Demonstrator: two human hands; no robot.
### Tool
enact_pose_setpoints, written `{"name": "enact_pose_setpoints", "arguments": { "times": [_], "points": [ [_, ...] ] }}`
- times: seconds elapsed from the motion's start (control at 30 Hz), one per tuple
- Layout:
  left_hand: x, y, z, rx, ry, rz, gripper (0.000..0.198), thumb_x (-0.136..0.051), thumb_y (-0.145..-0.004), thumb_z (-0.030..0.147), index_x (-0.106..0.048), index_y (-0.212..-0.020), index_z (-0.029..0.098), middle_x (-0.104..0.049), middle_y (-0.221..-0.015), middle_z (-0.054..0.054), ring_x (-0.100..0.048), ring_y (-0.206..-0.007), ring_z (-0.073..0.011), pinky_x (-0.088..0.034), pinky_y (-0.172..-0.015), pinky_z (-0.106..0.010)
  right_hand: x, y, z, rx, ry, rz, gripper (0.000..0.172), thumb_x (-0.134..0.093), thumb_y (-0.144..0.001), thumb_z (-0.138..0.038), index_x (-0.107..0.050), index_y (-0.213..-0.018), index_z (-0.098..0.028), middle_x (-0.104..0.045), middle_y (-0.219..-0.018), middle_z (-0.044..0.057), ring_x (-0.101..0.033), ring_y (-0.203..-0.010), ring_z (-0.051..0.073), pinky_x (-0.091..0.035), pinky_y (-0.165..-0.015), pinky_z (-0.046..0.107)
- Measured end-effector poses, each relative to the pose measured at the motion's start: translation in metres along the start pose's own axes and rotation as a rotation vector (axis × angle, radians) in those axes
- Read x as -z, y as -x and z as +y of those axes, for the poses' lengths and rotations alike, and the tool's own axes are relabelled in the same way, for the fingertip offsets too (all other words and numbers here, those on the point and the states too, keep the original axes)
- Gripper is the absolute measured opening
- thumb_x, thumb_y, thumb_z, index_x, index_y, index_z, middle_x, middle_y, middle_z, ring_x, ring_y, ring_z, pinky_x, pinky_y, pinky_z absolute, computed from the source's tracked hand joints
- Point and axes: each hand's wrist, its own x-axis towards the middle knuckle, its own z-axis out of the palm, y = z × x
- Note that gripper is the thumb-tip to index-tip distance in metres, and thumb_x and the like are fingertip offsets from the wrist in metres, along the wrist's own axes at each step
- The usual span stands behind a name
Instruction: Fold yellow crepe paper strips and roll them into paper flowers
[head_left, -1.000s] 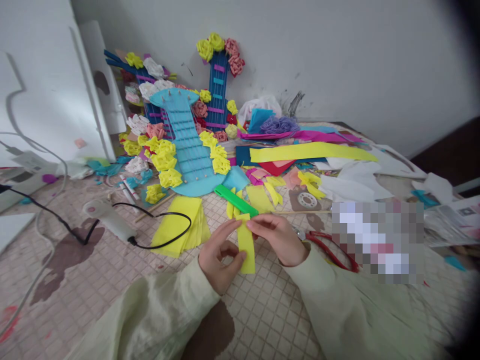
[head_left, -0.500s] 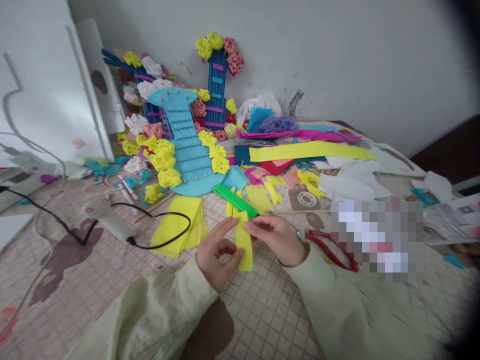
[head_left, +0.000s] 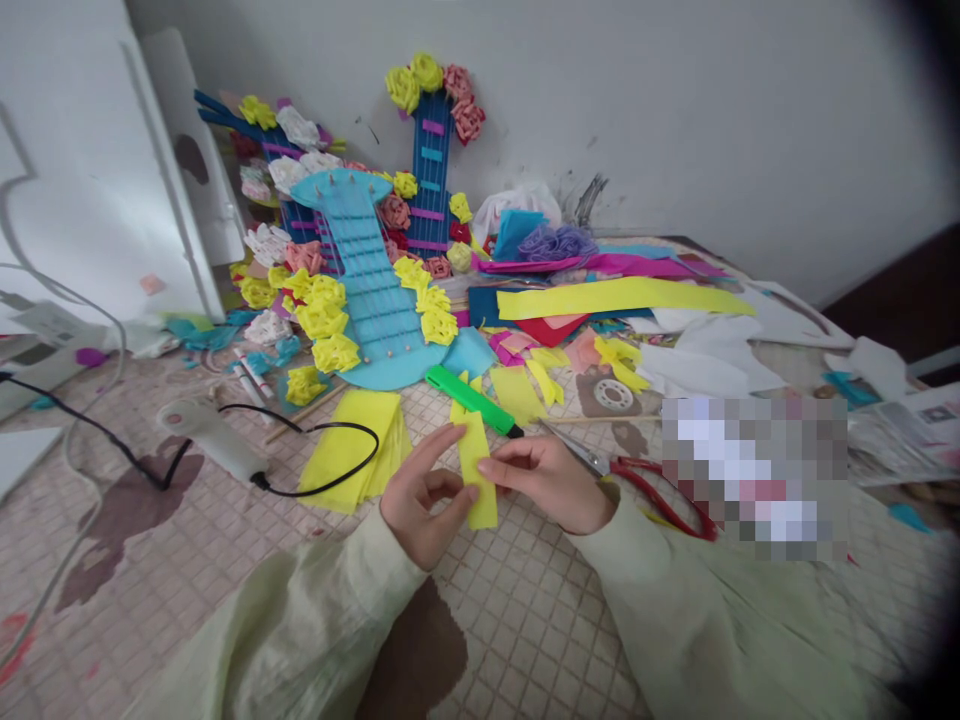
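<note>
Between my two hands is a narrow yellow paper strip [head_left: 474,455], held upright above the table. My left hand [head_left: 427,495] grips its left edge with thumb and fingertips. From the other side my right hand [head_left: 551,480] pinches the strip near its middle, with some fingers hidden behind it. Just beyond the strip lies a green highlighter [head_left: 472,400]. Scissors with red handles [head_left: 667,498] rest beside my right hand, their blades pointing away to the left. A stack of yellow paper sheets [head_left: 349,450] lies left of my left hand.
A light-blue guitar-shaped piece [head_left: 379,300] with yellow paper flowers [head_left: 321,308] stands behind. A dark-blue one [head_left: 431,180] leans on the wall. A white hot glue gun [head_left: 214,442] with a black cord is on the left. Coloured paper scraps [head_left: 540,350] lie across the back.
The strip has shifted slightly left and up with my left hand. My right hand's fingers have slid lower along it, uncovering more of the scissor blades and the highlighter's tip.
</note>
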Motion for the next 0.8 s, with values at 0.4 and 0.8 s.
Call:
{"name": "enact_pose_setpoints", "arguments": {
  "times": [0.4, 0.8],
  "points": [
    [0.0005, -0.0003, 0.0012, 0.021, 0.029, 0.012, 0.054, -0.061, -0.068, 0.024, -0.042, -0.119, 0.017, -0.053, -0.109, -0.013, -0.055, -0.052, -0.0057, -0.048, -0.050, -0.021, 0.0019, 0.0000, 0.0004, -0.042, 0.033, -0.019, 0.020, -0.070, -0.057, -0.032, -0.066, -0.066, -0.014, -0.061, -0.057, -0.001, -0.054, -0.052, 0.009, -0.045, -0.051, 0.021],
    [0.0021, -0.0036, 0.0007, 0.049, 0.070, 0.062, 0.054, -0.062, -0.067, 0.024, -0.044, -0.117, 0.018, -0.056, -0.101, -0.010, -0.053, -0.052, -0.0058, -0.046, -0.047, -0.019, 0.0004, 0.0007, 0.0015, -0.044, 0.089, -0.070, 0.022, -0.067, -0.061, -0.034, -0.064, -0.069, -0.014, -0.063, -0.060, 0.001, -0.058, -0.055, 0.011, -0.046, -0.052, 0.023]
  ]
}}
